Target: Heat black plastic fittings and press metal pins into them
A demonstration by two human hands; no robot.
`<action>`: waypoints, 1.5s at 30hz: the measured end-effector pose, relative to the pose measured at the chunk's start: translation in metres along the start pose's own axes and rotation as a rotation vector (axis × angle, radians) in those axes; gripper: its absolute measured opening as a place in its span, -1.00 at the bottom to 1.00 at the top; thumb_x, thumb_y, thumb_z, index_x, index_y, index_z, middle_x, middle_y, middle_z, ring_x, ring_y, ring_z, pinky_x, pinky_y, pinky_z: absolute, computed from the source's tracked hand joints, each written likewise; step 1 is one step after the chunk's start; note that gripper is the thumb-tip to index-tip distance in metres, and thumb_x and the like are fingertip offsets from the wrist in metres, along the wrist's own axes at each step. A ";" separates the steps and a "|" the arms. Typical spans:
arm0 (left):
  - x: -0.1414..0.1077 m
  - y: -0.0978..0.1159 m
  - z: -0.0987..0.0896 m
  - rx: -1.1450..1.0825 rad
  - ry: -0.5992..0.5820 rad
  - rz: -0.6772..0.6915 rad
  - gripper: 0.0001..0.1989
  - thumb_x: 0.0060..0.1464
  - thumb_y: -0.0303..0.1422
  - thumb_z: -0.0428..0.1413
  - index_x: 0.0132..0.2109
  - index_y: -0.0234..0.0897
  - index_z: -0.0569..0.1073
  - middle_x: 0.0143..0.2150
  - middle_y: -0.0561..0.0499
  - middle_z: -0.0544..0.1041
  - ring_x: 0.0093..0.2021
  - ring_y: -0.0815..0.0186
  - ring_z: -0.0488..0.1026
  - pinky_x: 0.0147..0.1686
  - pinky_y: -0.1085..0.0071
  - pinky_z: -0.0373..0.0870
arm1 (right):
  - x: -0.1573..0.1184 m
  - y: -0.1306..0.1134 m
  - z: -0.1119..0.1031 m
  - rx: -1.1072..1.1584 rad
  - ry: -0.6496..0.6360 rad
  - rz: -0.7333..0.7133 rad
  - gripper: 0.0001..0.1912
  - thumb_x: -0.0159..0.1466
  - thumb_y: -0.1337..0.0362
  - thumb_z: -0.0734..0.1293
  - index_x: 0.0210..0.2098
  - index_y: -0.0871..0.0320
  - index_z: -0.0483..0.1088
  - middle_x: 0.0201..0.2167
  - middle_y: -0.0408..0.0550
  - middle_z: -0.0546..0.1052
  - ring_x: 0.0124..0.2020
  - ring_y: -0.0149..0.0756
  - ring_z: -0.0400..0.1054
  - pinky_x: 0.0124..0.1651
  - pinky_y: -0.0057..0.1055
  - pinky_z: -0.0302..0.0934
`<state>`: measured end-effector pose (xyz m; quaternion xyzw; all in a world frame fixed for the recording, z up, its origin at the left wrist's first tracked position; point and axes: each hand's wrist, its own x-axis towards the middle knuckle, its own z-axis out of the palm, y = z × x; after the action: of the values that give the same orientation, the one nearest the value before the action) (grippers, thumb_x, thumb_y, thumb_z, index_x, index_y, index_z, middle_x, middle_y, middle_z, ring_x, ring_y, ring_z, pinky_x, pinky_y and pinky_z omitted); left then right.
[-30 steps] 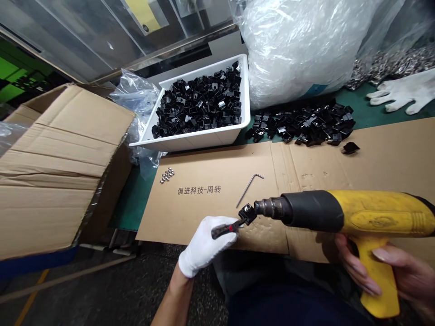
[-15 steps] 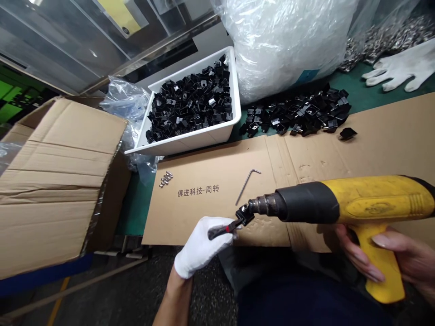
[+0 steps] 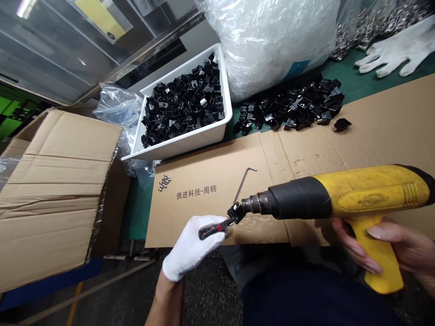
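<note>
My left hand (image 3: 193, 244), in a white glove, is closed round a pair of dark pliers (image 3: 214, 228) with a red mark. Gripped in the pliers' jaws is a small black plastic part (image 3: 237, 212) with a metal piece in its top. Bare, my right hand (image 3: 377, 244) wraps round the handle of a yellow heat gun (image 3: 370, 194). The gun's stepped metal nozzle (image 3: 258, 203) points left, right up against the black part; whether they touch I cannot tell. Just behind the part, a hex key (image 3: 243, 183) lies on the cardboard sheet (image 3: 197, 217).
Several small metal pins (image 3: 164, 182) lie at the sheet's left. Behind stand a white bin (image 3: 180, 147) of black parts and a loose pile of black parts (image 3: 295, 106). A plastic-wrapped bundle (image 3: 272, 45), a spare white glove (image 3: 397, 50) and a carton (image 3: 57, 194) surround the workplace.
The view has shifted slightly. Both hands keep their holds, and the black part stays at the heat gun's nozzle, with pliers and gun appearing a little further left.
</note>
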<state>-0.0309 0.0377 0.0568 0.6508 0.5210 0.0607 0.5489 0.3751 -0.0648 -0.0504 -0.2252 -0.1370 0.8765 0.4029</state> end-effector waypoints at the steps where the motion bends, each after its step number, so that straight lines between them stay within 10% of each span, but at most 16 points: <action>1: 0.000 0.001 0.000 0.004 0.005 -0.004 -0.63 0.23 -0.10 0.18 -0.31 -0.37 0.49 -0.38 0.03 0.43 -0.35 0.32 0.29 -0.32 0.43 0.23 | 0.000 0.000 0.000 0.005 -0.011 -0.004 -0.59 0.32 0.09 0.37 0.06 0.19 0.57 -0.34 0.07 0.61 -0.57 -0.33 0.45 -0.47 -0.45 0.35; 35: -0.002 0.018 -0.010 0.193 -0.001 0.038 -0.68 0.27 -0.16 0.14 -0.22 -0.36 0.56 -0.30 -0.01 0.56 -0.29 0.27 0.43 -0.29 0.42 0.32 | -0.002 0.003 -0.003 0.000 -0.002 -0.016 -0.58 0.33 0.08 0.34 0.07 0.16 0.55 -0.35 0.05 0.60 -0.58 -0.30 0.42 -0.48 -0.40 0.36; 45: -0.001 0.001 -0.008 -0.135 -0.121 0.027 -0.46 0.25 0.06 0.13 -0.20 -0.42 0.59 -0.39 -0.09 0.57 -0.37 0.23 0.48 -0.31 0.37 0.39 | -0.001 0.006 -0.004 0.031 0.003 -0.024 -0.57 0.33 0.10 0.33 0.07 0.19 0.56 -0.34 0.07 0.61 -0.58 -0.31 0.44 -0.47 -0.42 0.37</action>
<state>-0.0360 0.0421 0.0616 0.6218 0.4729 0.0639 0.6210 0.3739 -0.0694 -0.0565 -0.2185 -0.1253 0.8733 0.4171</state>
